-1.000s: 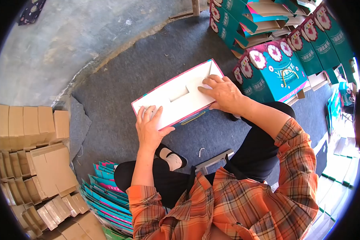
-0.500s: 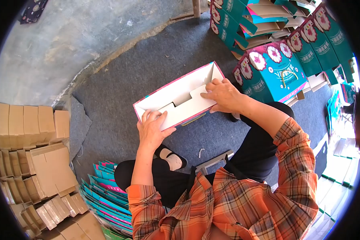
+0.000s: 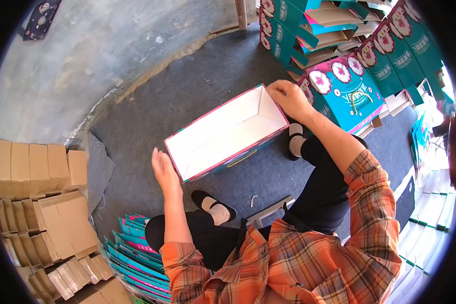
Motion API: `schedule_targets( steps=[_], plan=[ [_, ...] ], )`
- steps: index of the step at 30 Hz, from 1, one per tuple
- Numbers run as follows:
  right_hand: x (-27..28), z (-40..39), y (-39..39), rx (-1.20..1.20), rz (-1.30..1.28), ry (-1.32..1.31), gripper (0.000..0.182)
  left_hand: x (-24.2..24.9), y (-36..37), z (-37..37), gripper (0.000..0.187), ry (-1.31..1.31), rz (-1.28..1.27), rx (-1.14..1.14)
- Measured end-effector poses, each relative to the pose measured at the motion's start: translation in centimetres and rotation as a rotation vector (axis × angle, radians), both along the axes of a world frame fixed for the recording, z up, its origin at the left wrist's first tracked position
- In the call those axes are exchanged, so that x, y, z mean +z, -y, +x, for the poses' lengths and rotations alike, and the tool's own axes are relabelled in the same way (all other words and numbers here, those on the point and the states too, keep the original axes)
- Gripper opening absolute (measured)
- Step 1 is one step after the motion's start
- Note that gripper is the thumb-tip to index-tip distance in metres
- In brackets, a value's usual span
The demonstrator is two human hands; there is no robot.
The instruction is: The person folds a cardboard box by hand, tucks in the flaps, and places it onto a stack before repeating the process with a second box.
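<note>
An open-topped carton point(image 3: 225, 134) with a white interior, a thin red rim and teal outer sides is in front of me, set at a slant. Its white inner walls and bottom show, and a yellow cord handle hangs on its near side. My left hand point(image 3: 165, 171) is at the carton's left end, fingers stretched out along the outside. At the opposite end my right hand point(image 3: 290, 100) has its fingers bent around the upper right corner of the rim. My right thumb is partly hidden.
Finished teal cartons point(image 3: 352, 93) stand stacked at the right. Flat teal carton sheets point(image 3: 137, 253) lie by my left knee. Brown cardboard pieces point(image 3: 63, 223) are piled at the left. A grey wall point(image 3: 111, 50) borders the dark floor mat point(image 3: 197, 93).
The white flaps under both hands have gone down into the carton, so its inside now shows fully. My left hand moved out to the left end, my right hand to the right corner.
</note>
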State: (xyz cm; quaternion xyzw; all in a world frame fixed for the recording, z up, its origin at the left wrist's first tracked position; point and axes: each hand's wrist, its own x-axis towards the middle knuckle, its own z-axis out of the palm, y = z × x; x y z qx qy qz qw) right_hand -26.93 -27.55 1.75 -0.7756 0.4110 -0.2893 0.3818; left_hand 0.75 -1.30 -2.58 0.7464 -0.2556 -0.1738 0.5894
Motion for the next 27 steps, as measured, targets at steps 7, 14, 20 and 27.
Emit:
schedule_targets(
  steps=[7,14,20,27],
  plan=[
    [-3.1,0.4,1.2,-0.092,0.778,-0.216,0.043,-0.4,0.8,1.0,0.073,-0.839,0.059,-0.019],
    [-0.5,-1.6,1.4,0.121,0.832,0.444,0.041,1.0,-1.4,3.5,0.053,-0.694,-0.620,-0.241],
    [-1.2,-3.2,1.1,0.017,0.899,0.100,0.040,1.2,-0.7,1.9,0.067,-0.670,-0.260,0.025],
    [-6.4,-4.0,-0.3,0.080,0.910,-0.234,0.038,-4.2,-2.0,1.7,0.050,-0.773,0.272,-0.045]
  ],
)
